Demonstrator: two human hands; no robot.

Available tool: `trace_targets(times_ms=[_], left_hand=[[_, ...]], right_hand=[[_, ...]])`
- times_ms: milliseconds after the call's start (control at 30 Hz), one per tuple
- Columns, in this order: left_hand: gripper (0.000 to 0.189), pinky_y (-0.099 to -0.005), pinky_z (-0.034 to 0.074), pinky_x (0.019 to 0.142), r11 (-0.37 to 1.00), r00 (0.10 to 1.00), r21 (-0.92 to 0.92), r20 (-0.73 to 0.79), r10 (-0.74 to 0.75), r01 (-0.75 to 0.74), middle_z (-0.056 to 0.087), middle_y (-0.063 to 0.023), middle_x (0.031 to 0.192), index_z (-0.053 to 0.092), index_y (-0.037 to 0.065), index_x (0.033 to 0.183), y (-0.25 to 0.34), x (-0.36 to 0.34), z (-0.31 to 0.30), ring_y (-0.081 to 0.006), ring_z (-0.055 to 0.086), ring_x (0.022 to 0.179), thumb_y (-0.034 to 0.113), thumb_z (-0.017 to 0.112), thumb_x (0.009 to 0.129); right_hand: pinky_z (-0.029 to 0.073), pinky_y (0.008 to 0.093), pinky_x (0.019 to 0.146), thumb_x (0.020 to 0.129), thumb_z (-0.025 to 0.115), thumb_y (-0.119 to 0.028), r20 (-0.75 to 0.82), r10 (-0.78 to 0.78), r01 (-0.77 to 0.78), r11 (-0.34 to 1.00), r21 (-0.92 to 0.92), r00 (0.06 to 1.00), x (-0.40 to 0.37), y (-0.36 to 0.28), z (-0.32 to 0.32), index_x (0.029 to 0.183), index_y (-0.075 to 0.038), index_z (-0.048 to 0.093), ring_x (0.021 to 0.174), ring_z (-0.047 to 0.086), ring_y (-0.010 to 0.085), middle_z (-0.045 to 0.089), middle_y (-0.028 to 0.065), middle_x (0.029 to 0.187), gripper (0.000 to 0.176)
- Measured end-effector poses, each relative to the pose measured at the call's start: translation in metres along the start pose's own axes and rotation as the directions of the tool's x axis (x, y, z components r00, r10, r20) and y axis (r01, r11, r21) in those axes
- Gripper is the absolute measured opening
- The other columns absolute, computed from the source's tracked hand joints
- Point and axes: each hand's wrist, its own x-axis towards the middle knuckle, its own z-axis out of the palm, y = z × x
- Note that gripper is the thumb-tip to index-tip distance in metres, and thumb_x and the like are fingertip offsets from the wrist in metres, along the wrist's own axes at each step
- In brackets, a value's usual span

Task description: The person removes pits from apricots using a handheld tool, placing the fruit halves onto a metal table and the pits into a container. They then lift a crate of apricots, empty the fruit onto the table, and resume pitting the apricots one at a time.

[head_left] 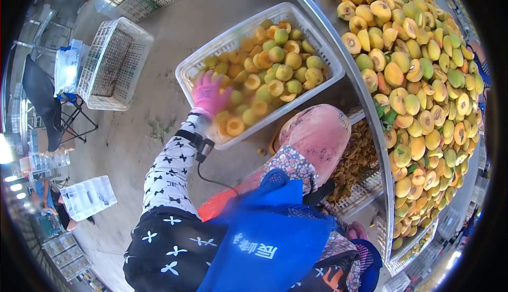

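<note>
My left hand (209,94), in a pink glove, reaches into a white plastic crate (264,125) at the crate's left side. Its fingers are spread over halved yellow stone fruit (259,61), which look like peaches or apricots, and nothing shows gripped in them. Some of the fruit beside the hand is smeared by blur. Low on the right, close to my body, my right hand (359,232) is partly covered by sleeve and apron, with only a bit of pink glove showing. What its fingers do is hidden.
A metal-edged table (365,88) on the right bears a large heap of halved fruit (418,91). Below its edge, brown pits (355,159) fill another crate. My pink-covered knee (315,138) is beside the fruit crate. White crates (114,64) and a folding chair (42,101) stand leftward.
</note>
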Motion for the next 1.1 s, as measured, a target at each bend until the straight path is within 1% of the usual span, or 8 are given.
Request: trace_targets(times_ms=[67, 133, 533, 733, 800, 867, 967, 1100], left_hand=[[0.062, -0.0495, 0.039, 0.105, 0.939, 0.960, -0.342, 0.268, 0.079, 0.018, 0.051, -0.0193, 0.132, 0.057, 0.010, 0.127, 0.058, 0.037, -0.036, -0.0374, 0.046, 0.125, 0.042, 0.072, 0.077], [0.072, -0.0515, 0.037, 0.108, 0.900, 0.941, -0.407, 0.216, 0.261, -0.156, 0.041, -0.0211, 0.143, 0.048, 0.013, 0.138, 0.094, 0.031, 0.012, -0.0412, 0.038, 0.134, 0.040, 0.074, 0.077], [0.065, -0.0508, 0.029, 0.114, 0.860, 0.907, -0.365, 0.087, 0.413, -0.357, 0.043, -0.0131, 0.144, 0.050, 0.026, 0.137, 0.170, 0.205, 0.126, -0.0388, 0.030, 0.140, 0.044, 0.070, 0.079], [0.066, -0.0519, 0.029, 0.113, 0.951, 0.950, -0.305, 0.282, 0.132, -0.042, 0.038, -0.0123, 0.149, 0.054, 0.023, 0.137, 0.059, 0.155, 0.085, -0.0378, 0.034, 0.137, 0.053, 0.069, 0.080], [0.072, -0.0520, 0.029, 0.114, 0.970, 0.767, -0.215, 0.639, 0.055, 0.110, 0.038, -0.0169, 0.149, 0.052, 0.018, 0.139, 0.013, 0.114, 0.035, -0.0395, 0.032, 0.139, 0.054, 0.069, 0.079], [0.074, -0.0523, 0.029, 0.113, 0.986, 0.791, -0.070, 0.589, 0.165, -0.153, 0.037, -0.0204, 0.148, 0.051, 0.016, 0.140, -0.049, 0.043, 0.050, -0.0423, 0.031, 0.139, 0.054, 0.069, 0.079], [0.074, -0.0530, 0.027, 0.114, 0.992, 0.846, -0.090, 0.533, -0.029, 0.091, 0.034, -0.0206, 0.150, 0.051, 0.017, 0.140, -0.025, 0.010, 0.020, -0.0431, 0.029, 0.141, 0.052, 0.071, 0.078], [0.075, -0.0528, 0.028, 0.114, 0.968, 0.577, -0.157, 0.780, 0.243, -0.196, 0.036, -0.0188, 0.149, 0.050, 0.014, 0.138, 0.042, 0.014, -0.030, -0.0437, 0.031, 0.138, 0.046, 0.075, 0.075]], right_hand=[[0.053, 0.0338, 0.082, 0.082, 0.065, -0.011, -0.015, 0.021, -0.021, 0.999, 0.031, 1.000, -0.004, -0.003, -0.003, 0.120, 0.002, 0.062, 0.089, 0.067, 0.0224, 0.070, 0.0139, 0.100, 0.041], [0.053, 0.0334, 0.082, 0.082, 0.065, -0.010, -0.034, 0.043, -0.041, 0.997, 0.060, 0.998, -0.002, -0.011, -0.001, 0.120, 0.002, 0.062, 0.089, 0.067, 0.0220, 0.070, 0.0137, 0.100, 0.040], [0.049, 0.0370, 0.095, 0.082, 0.062, -0.029, 0.044, 0.095, -0.067, 0.904, -0.422, 0.995, 0.054, 0.038, -0.008, 0.120, -0.016, 0.067, 0.107, 0.066, 0.0288, 0.068, 0.0136, 0.116, 0.040], [0.050, 0.0342, 0.091, 0.084, 0.062, -0.018, 0.002, 0.152, -0.150, 0.977, -0.151, 0.988, 0.057, -0.022, 0.000, 0.119, -0.008, 0.066, 0.100, 0.067, 0.0244, 0.070, 0.0088, 0.106, 0.037], [0.049, 0.0333, 0.091, 0.085, 0.062, -0.012, 0.028, 0.165, -0.163, 0.985, -0.050, 0.986, 0.061, -0.038, 0.009, 0.118, -0.005, 0.066, 0.100, 0.065, 0.0226, 0.070, 0.0080, 0.104, 0.034], [0.047, 0.0330, 0.093, 0.085, 0.062, -0.007, 0.048, 0.119, -0.115, 0.990, -0.080, 0.992, 0.071, -0.027, 0.005, 0.116, -0.002, 0.067, 0.101, 0.063, 0.0212, 0.069, 0.0083, 0.104, 0.031], [0.048, 0.0296, 0.091, 0.094, 0.058, -0.006, 0.142, -0.064, 0.087, 0.982, -0.166, 0.988, 0.097, 0.031, -0.011, 0.132, 0.002, 0.053, 0.102, 0.062, 0.0185, 0.065, 0.0116, 0.115, 0.039], [0.048, 0.0302, 0.094, 0.093, 0.059, -0.004, 0.157, -0.178, 0.213, 0.945, -0.249, 0.972, 0.090, -0.007, 0.004, 0.127, 0.002, 0.058, 0.105, 0.062, 0.0188, 0.063, 0.0121, 0.119, 0.035]])
